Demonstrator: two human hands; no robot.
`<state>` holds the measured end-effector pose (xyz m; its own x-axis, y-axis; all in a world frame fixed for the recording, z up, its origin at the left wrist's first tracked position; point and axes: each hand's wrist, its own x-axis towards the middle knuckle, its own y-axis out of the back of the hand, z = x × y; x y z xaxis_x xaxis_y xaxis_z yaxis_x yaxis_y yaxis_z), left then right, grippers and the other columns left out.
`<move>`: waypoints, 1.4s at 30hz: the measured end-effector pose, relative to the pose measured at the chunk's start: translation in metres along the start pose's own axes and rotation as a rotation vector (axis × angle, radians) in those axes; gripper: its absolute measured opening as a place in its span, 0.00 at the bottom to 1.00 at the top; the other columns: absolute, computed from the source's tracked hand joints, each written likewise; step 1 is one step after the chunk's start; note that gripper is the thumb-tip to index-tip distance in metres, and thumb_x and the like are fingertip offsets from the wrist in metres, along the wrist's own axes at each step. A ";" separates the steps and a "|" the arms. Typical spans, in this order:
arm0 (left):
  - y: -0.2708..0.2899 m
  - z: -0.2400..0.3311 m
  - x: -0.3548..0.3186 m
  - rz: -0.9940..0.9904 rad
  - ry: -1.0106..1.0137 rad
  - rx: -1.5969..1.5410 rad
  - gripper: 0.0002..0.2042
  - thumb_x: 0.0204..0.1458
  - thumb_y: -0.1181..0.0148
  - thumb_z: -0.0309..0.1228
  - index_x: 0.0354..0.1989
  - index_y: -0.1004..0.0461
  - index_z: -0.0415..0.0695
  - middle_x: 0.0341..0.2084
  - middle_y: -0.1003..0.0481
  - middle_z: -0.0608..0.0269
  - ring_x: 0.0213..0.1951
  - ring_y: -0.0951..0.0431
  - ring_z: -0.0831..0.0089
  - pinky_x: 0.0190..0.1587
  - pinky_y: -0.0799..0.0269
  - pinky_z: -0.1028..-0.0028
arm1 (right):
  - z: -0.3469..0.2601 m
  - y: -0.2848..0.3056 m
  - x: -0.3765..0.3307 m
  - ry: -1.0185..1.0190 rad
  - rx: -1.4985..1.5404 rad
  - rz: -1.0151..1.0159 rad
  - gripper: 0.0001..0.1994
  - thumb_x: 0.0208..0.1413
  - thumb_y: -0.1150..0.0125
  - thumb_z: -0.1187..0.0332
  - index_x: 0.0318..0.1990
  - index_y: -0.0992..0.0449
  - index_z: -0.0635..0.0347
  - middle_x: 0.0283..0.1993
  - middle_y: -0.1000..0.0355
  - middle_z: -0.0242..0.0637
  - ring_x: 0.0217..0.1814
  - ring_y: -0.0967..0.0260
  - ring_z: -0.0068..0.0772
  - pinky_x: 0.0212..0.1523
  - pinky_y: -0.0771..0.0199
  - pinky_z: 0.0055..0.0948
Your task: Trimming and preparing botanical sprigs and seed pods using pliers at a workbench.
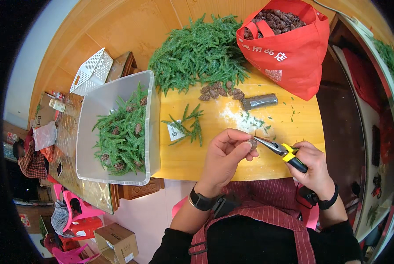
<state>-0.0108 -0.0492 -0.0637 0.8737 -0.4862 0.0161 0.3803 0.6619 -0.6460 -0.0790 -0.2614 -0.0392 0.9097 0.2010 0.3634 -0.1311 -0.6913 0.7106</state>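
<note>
- Red bag (294, 57) with white print and a white code patch stands at the table's far right corner.
- Small white label (175, 130) with a dark code square lies flat on the table beside the clear bin.
- Brown carton (116, 242) with a white sticker sits on the floor, lower left.

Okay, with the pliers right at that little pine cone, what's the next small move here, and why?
Probably close the pliers and twist at the pine cone. The left hand pinches the cone at its fingertips, the right hand holds the pliers by the yellow-and-black handles, and the tips already meet the cone. Whether a wire is there is too small to tell.
</note>
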 end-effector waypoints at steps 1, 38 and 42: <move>0.000 -0.001 0.000 0.003 -0.047 0.019 0.07 0.49 0.46 0.22 0.37 0.32 0.39 0.30 0.28 0.59 0.30 0.27 0.75 0.31 0.31 0.80 | 0.000 -0.001 -0.001 0.000 0.001 0.000 0.10 0.34 0.38 0.78 0.16 0.36 0.65 0.16 0.39 0.42 0.24 0.34 0.44 0.34 0.30 0.34; -0.024 0.012 0.001 0.115 0.007 0.155 0.07 0.52 0.52 0.22 0.39 0.34 0.37 0.38 0.32 0.55 0.31 0.28 0.72 0.33 0.34 0.80 | 0.001 -0.005 -0.009 -0.134 0.133 0.050 0.06 0.37 0.40 0.79 0.19 0.34 0.67 0.22 0.33 0.43 0.21 0.35 0.39 0.21 0.39 0.27; -0.018 0.005 0.000 0.063 -0.097 0.230 0.07 0.50 0.51 0.20 0.38 0.34 0.37 0.37 0.31 0.55 0.31 0.27 0.72 0.34 0.33 0.79 | -0.003 -0.004 -0.007 -0.123 0.124 0.069 0.09 0.37 0.39 0.78 0.17 0.35 0.65 0.18 0.37 0.42 0.20 0.38 0.40 0.20 0.38 0.31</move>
<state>-0.0163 -0.0578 -0.0486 0.9186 -0.3904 0.0619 0.3737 0.8069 -0.4574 -0.0861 -0.2581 -0.0432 0.9426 0.0691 0.3267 -0.1520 -0.7823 0.6041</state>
